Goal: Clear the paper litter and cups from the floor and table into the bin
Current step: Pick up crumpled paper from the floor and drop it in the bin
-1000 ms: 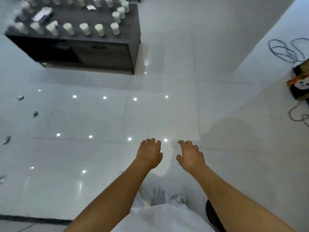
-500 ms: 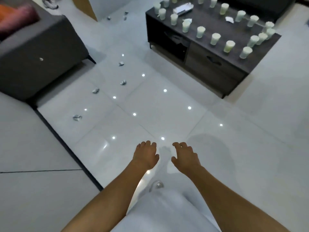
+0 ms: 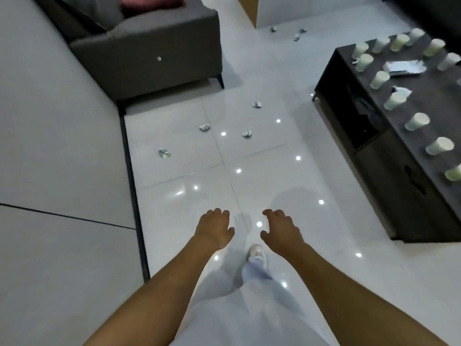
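Still searching — left hand (image 3: 215, 228) and right hand (image 3: 280, 229) low centre, loosely curled, empty. Next, probably a stoop for the nearest paper scrap (image 3: 164, 153) mid-left; cups (image 3: 417, 121) on the table (image 3: 379, 156) right — bin unseen.

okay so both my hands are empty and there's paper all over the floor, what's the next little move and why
Probably step forward and reach your left hand down for the nearest paper wad, by the dark floor strip. Both hands hang free, the right hand too, and that wad lies closest; three more sit beyond it. No bin is in view.
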Demonstrator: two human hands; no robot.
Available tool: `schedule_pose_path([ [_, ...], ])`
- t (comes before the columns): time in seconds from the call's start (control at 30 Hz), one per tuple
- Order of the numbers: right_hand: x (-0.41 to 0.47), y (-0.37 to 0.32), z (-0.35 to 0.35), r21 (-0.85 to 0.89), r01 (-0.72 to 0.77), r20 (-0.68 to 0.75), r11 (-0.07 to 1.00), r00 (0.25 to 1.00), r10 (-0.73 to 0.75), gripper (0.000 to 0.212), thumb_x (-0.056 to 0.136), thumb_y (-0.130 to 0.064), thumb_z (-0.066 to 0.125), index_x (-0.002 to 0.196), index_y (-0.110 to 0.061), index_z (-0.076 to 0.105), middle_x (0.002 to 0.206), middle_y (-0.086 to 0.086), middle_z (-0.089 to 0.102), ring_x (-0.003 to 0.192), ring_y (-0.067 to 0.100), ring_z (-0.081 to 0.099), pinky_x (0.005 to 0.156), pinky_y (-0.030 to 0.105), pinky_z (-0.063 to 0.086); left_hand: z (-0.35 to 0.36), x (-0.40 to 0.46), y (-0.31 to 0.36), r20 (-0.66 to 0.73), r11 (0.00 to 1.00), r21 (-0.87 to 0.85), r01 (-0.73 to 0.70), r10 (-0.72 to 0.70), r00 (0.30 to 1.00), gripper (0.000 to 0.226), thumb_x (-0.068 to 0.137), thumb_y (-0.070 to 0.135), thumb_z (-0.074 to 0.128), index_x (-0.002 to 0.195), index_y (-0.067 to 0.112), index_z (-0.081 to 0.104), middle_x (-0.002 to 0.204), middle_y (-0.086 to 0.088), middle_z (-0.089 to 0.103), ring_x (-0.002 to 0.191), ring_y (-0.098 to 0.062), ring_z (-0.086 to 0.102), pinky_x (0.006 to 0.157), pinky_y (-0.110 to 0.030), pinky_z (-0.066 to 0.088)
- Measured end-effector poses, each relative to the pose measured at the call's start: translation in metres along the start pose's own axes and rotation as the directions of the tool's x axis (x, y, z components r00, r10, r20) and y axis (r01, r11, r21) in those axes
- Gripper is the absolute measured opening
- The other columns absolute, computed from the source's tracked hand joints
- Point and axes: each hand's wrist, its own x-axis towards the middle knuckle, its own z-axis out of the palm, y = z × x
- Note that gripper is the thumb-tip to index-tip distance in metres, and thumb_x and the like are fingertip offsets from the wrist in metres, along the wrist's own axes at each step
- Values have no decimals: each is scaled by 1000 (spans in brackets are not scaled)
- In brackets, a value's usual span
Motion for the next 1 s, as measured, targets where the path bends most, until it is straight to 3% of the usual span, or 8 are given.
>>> schedule_pose_path([
  [0.33, 122, -82, -61, -185, 178, 141, 966, 978, -153, 56, 92, -26, 53, 144, -20, 31, 139, 7, 38, 121, 28, 44, 94, 41, 45, -58, 58, -82, -4, 944, -218, 246, -253, 968, 45, 94, 37, 46, 131, 13, 46, 127, -10, 51, 116, -27, 48, 96, -33, 38],
  [0.8, 305, -328, -93, -166, 314, 182, 935, 942, -284, 59, 91, -23, 52, 146, -20, 29, 142, 8, 36, 122, 29, 43, 91, 40, 43, -183, 170, -296, 13, 896, -272, 351, -362, 932, 46, 96, 36, 45, 133, 11, 43, 130, -10, 49, 122, -27, 44, 100, -34, 37],
  [1.0, 372, -390, -105, -190, 322, 258, 928, 928, -269, 59, 90, -21, 55, 144, -21, 30, 142, 8, 35, 121, 29, 42, 94, 41, 45, -221, 214, -362, 44, 869, -291, 400, -406, 913, 46, 94, 36, 47, 133, 11, 45, 129, -11, 50, 120, -29, 45, 99, -35, 40],
])
